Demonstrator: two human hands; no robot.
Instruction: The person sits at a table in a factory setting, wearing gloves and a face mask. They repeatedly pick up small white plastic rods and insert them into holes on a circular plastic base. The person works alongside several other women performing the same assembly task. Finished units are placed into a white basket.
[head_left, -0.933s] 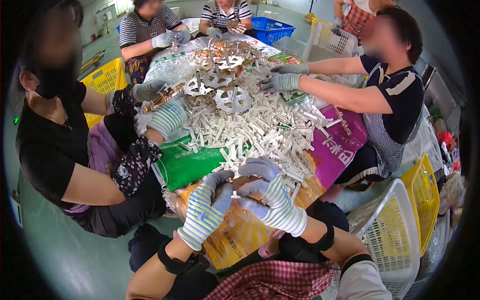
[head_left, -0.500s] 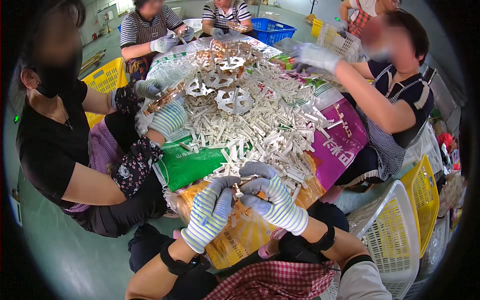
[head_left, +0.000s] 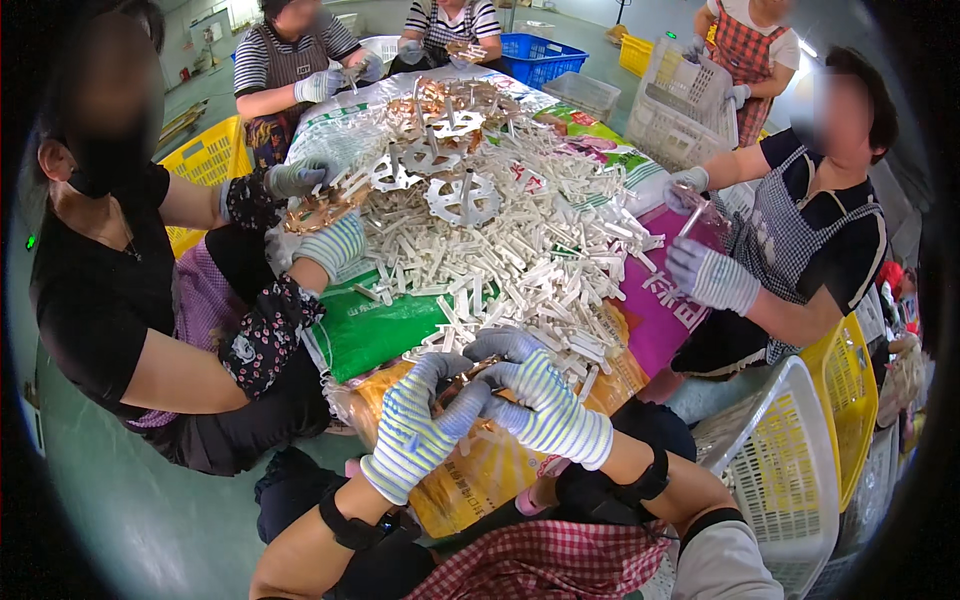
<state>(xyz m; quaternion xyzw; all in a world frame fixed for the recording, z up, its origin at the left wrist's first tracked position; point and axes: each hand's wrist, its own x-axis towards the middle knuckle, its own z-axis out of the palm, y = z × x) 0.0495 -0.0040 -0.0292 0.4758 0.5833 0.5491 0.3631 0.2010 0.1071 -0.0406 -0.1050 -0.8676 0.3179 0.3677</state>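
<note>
My left hand (head_left: 420, 428) and my right hand (head_left: 548, 405), both in striped work gloves, meet at the near edge of the heaped table. Between their fingertips is a small copper-coloured metal piece (head_left: 457, 384), gripped from both sides and mostly covered by the gloves. Just beyond my fingers spreads a heap of short, white strip-like pieces (head_left: 520, 275). Toothed silvery metal discs (head_left: 464, 201) with upright posts lie on top, and more copper-coloured parts (head_left: 470, 95) are heaped farther back.
Printed sacks (head_left: 385, 325) cover the work surface. Co-workers sit left, right and at the far side, handling metal parts. A white basket (head_left: 770, 470) and a yellow crate (head_left: 848, 390) stand to my right. At the far right, a standing person holds a pale crate (head_left: 685, 105).
My hands have drawn closer together, hiding more of the metal piece. The right co-worker's arms have come back from the heap, now holding a part. The pale crate and its holder show more fully.
</note>
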